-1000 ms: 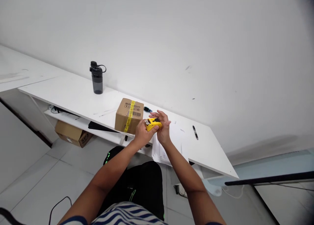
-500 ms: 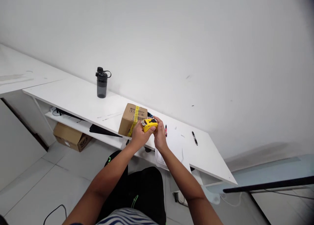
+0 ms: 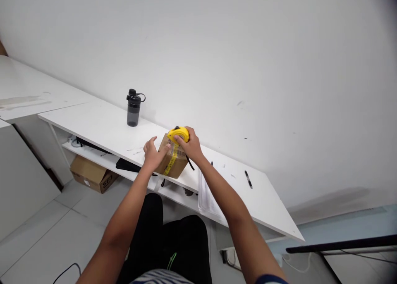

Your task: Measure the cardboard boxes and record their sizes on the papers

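While gripping tape measure point(image 3: 181, 132), right fingers point(image 3: 191, 132): partly hiding box point(image 3: 181, 167)
Left fingers point(image 3: 150, 144): spread beside box
Worktop point(image 3: 102, 112): bottle point(image 3: 133, 112), pen point(image 3: 248, 180)

You seem to be in a plain office or workroom: a long white surface point(image 3: 108, 120) with shelving runs along the wall point(image 3: 217, 48), carrying papers point(image 3: 206, 197) and a pen point(image 3: 248, 179).

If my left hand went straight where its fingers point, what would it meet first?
Your left hand would probably meet the wall behind the table, passing right of the bottle, though depth is unclear.
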`<state>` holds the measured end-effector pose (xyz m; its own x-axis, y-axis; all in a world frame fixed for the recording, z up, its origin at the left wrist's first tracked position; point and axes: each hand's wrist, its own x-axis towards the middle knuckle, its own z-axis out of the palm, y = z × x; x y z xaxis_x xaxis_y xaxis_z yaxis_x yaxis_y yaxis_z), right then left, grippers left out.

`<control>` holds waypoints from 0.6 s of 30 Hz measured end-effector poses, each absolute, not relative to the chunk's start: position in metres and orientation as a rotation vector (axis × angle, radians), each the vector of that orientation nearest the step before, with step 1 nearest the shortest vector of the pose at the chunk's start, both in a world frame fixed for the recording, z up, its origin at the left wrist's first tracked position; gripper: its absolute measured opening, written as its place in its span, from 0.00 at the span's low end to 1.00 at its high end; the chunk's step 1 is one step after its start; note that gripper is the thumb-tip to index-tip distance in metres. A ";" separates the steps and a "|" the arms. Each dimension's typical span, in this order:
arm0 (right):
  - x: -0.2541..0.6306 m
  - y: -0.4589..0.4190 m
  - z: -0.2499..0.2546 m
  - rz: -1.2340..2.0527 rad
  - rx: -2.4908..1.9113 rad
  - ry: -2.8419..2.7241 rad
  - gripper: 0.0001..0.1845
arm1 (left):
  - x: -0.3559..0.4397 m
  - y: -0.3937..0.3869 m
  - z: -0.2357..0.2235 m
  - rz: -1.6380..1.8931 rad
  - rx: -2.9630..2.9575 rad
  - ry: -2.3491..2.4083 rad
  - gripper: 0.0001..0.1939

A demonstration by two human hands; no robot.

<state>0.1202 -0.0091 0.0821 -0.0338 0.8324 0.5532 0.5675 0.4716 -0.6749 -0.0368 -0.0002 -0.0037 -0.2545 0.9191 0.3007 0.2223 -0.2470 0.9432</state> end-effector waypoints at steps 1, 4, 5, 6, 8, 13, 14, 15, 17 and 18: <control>0.119 0.003 0.084 0.323 -1.194 -1.836 0.30 | -0.037 0.002 -0.011 1.502 1.337 1.369 0.36; 0.115 0.027 0.082 0.267 -1.179 -2.157 0.30 | -0.030 0.002 -0.025 1.469 1.195 1.230 0.34; 0.114 0.031 0.080 0.240 -1.196 -2.230 0.30 | -0.027 0.000 -0.027 1.483 1.187 1.221 0.34; 0.114 0.032 0.077 0.213 -1.225 -2.278 0.30 | -0.025 -0.001 -0.027 1.506 1.201 1.227 0.35; 0.115 0.031 0.072 0.153 -1.289 -2.309 0.30 | -0.024 -0.004 -0.027 1.561 1.273 1.244 0.34; 0.135 0.012 0.071 0.037 -1.419 -2.314 0.31 | -0.031 -0.004 -0.026 1.560 1.418 1.141 0.28; 0.141 0.007 0.073 0.030 -1.450 -2.310 0.30 | -0.033 -0.004 -0.026 1.539 1.423 1.132 0.27; 0.149 0.001 0.074 0.023 -1.483 -2.300 0.30 | -0.034 -0.003 -0.026 1.528 1.440 1.142 0.26; 0.167 -0.011 0.076 0.005 -1.545 -2.269 0.30 | -0.035 -0.001 -0.027 1.537 1.501 1.215 0.24; 0.177 -0.017 0.077 -0.005 -1.574 -2.250 0.30 | -0.036 0.000 -0.028 1.546 1.535 1.259 0.24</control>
<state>0.1775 -0.0171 0.0767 -0.2909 0.9022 0.3184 0.9037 0.3684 -0.2182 -0.0355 -0.0002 -0.0275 -0.1368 0.9123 0.3861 0.1933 -0.3577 0.9136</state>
